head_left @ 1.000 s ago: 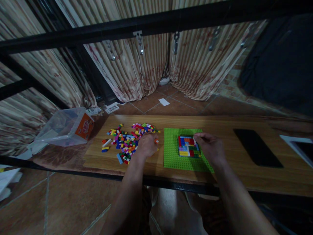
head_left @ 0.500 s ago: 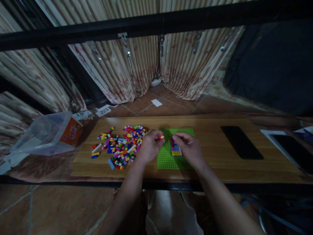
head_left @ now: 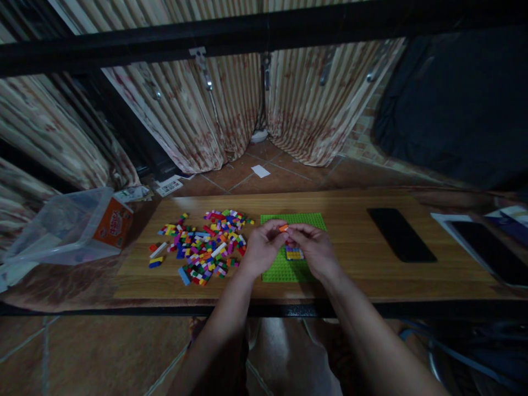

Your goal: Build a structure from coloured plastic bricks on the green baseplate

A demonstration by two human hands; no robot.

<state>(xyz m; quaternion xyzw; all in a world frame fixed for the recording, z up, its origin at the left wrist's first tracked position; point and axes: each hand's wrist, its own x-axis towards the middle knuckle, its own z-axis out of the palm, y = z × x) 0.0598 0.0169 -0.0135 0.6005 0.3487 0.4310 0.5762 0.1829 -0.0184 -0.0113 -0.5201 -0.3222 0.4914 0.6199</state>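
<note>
My left hand pinches a small orange toy brick with a bit of white below it, held over the green baseplate. Closed up against the same brick are the fingertips of my right hand, so the two hands meet there. Under them, a block of built-up bricks sits on the baseplate, its yellow and bluish front rows showing. The rest of that block is hidden by my hands.
Left of the baseplate spreads a pile of loose, mixed-colour bricks on the wooden board. A clear plastic tub with an orange label stands further left. To the right lie a black flat slab and a dark-screened device.
My left hand has moved right with the orange brick, away from the pile side. My right hand has left the built-up block and come to the brick. The view has shifted slightly.
</note>
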